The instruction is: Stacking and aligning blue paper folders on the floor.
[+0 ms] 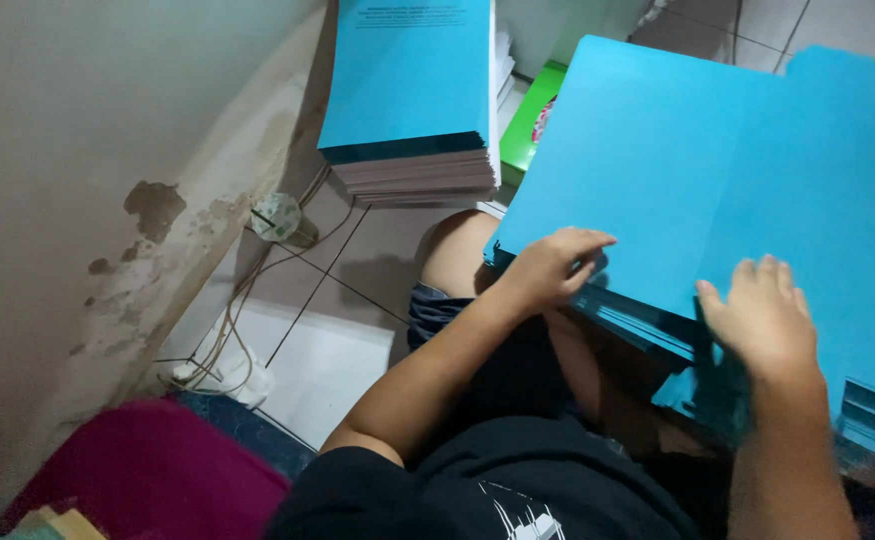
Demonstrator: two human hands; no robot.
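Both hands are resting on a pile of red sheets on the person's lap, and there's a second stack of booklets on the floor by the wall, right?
Nearly. The head view shows the left hand and right hand on blue sheets, not red. The booklet stack does sit on the floor by the wall.

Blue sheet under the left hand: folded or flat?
Flat: the large blue paper sheet lies spread atop the blue pile on the lap, no crease visible; left hand rests at its corner.

Bare tiled floor (338, 350) lies open on the left — the booklet stack (413, 95) and wall (78, 200) block beyond.
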